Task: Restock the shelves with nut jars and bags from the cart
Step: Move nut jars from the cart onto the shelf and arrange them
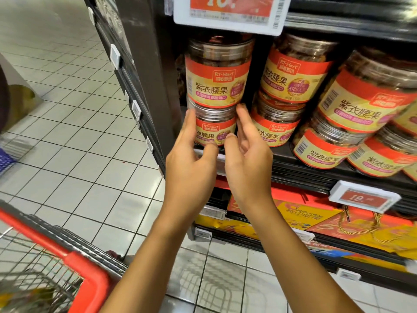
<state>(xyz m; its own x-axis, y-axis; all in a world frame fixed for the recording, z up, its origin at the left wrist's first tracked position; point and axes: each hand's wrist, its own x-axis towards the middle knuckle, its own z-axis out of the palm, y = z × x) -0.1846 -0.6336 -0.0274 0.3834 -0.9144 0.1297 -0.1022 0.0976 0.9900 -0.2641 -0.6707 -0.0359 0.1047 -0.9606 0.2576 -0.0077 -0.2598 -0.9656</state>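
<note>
1. From my remote seat, the fingers of the left hand lie up the left side of the lower jar. Its thumb is set against the bottom front of that jar's label.
2. The right hand mirrors it. Its fingers run almost straight up the right side of the lower jar, with the tips near the base of the jar above. Its thumb tip touches the label's front.
3. So I read the lower jar as clasped between the two hands, each spread narrowly to the jar's width.
4. The lower jar stands upright on the shelf. The upper jar sits directly on its lid, and both carry the same red and yellow label.
5. Just right of the lower jar is a neighbouring stack of two like jars, the top one tilted. Further right, more jars lean at angles.
6. Just left of the lower jar rises the dark end post of the shelving.
7. Above the lower jar, over the upper one, hangs a red price tag. Its digits are cut off, so I cannot read them.
8. Below and right of the lower jar a second price tag hangs on the shelf edge, with yellow and red gift boxes beneath it.
9. Well below and left of the lower jar is the cart, red-rimmed with a wire basket, standing on the tiled floor. Its contents are too blurred to make out.
</note>
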